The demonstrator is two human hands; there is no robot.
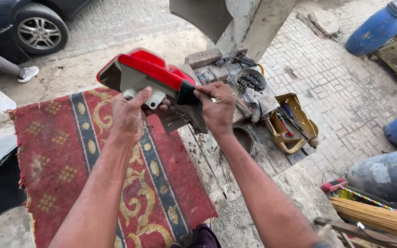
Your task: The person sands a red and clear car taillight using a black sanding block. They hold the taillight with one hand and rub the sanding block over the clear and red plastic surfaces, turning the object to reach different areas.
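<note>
Both hands are clamped on a red car tail light (145,73), and it's up in the air over the desk! Left hand (128,115) has its grip closed around the grey plastic housing on the underside, thumb up over a rounded mounting tab. Right hand (217,108) grips the lamp's right end, fingers pressed on a dark patch (188,93) there; whether that patch is part of the lamp or something held against it, I can't tell. Red lens faces up and away, pale grey back shell turned toward the camera, whole unit tilted down to the right.

Directly below lies a worn red rug (60,151) with gold scrollwork and blue bands, spread over the desk (217,174), whose bare planks show just to the right. Further along those planks: a round tin of small dark hardware (250,81), a crumpled grey rag (260,103), a brick (203,58), and a cut-open yellow can (295,124) holding screwdrivers.

Wider out, paved ground all around. Blue barrels (377,30) stand at the upper right, a bundle of straw-coloured sticks (377,218) lies lower right. Top left, a dark car's wheel (40,30), and beside it another person's grey trouser leg and sneaker (27,72).
</note>
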